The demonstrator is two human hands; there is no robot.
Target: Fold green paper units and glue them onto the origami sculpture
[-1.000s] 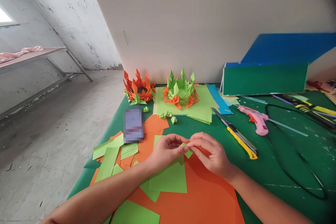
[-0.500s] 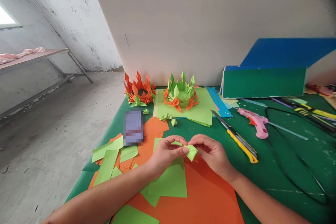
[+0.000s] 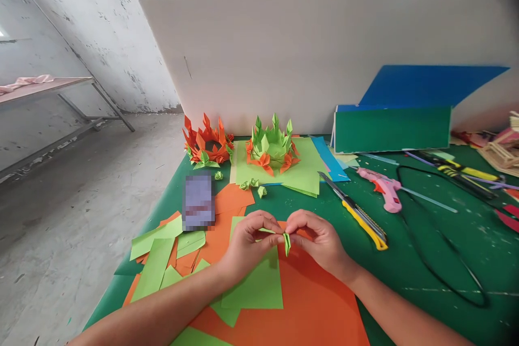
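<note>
A small folded piece of green paper [image 3: 287, 245] is pinched between the fingertips of both hands, its narrow edge turned toward me. My left hand [image 3: 253, 240] grips it from the left, thumb against forefinger. From the right, my right hand [image 3: 318, 240] pinches it the same way. Below lie a big orange sheet [image 3: 316, 303] and green paper squares [image 3: 259, 286]. Beyond my hands sit small green folded paper pieces [image 3: 262, 192]. Farther back stand an orange paper crown [image 3: 208, 143] and a green paper crown [image 3: 273, 143] with orange flowers round its base.
Right of my hands lie a yellow utility knife [image 3: 365, 221] and a pink glue gun [image 3: 385, 189] with a black cord. A blurred purple object [image 3: 198, 200] rests at left among paper scraps. A white board [image 3: 263, 59] and a green panel [image 3: 393, 130] stand behind.
The folded green paper has turned from its broad face to its narrow edge. Both hands still pinch it. My view has shifted slightly to the right.
</note>
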